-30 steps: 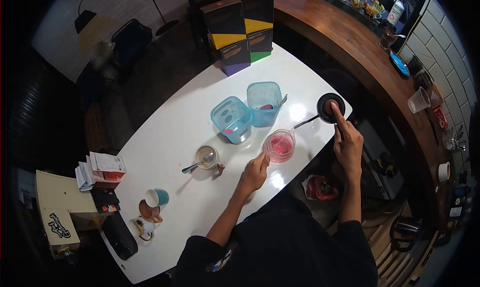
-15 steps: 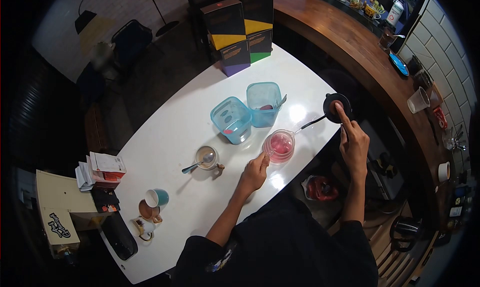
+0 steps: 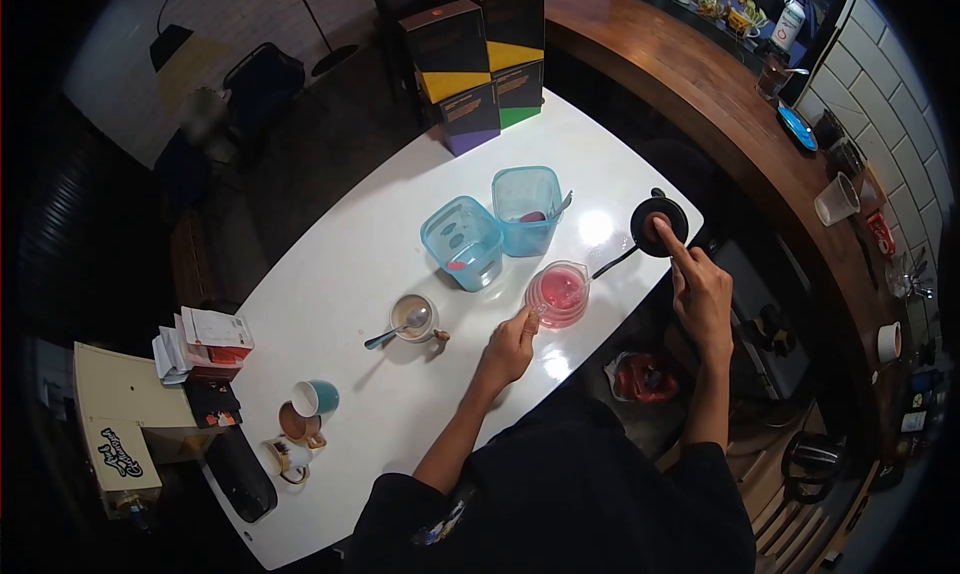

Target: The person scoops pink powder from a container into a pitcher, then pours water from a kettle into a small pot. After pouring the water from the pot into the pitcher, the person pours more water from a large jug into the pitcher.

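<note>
My left hand (image 3: 513, 344) is closed round the handle of a glass pitcher (image 3: 562, 309) standing on the white table; pink liquid shows inside it. My right hand (image 3: 703, 292) grips a black gooseneck kettle (image 3: 668, 214), with one finger stretched over its lid. The kettle's thin spout (image 3: 614, 263) reaches to the pitcher's rim; whether water is flowing I cannot make out. Behind the pitcher stand two blue translucent containers, one with a pink item (image 3: 459, 246) inside, the other (image 3: 527, 189) holding a spoon-like utensil. Left of the pitcher is a mug (image 3: 413, 332) with a spoon.
Several black boxes (image 3: 450, 69) are stacked at the table's far end. Cups and mugs (image 3: 316, 397) stand at the near left, beside a dark case (image 3: 240, 482) and a stack of papers (image 3: 214, 330). A wooden counter (image 3: 640, 34) curves along the right.
The kettle has shifted slightly left and away from me, with my right hand following. The pitcher and my left hand have stayed in place.
</note>
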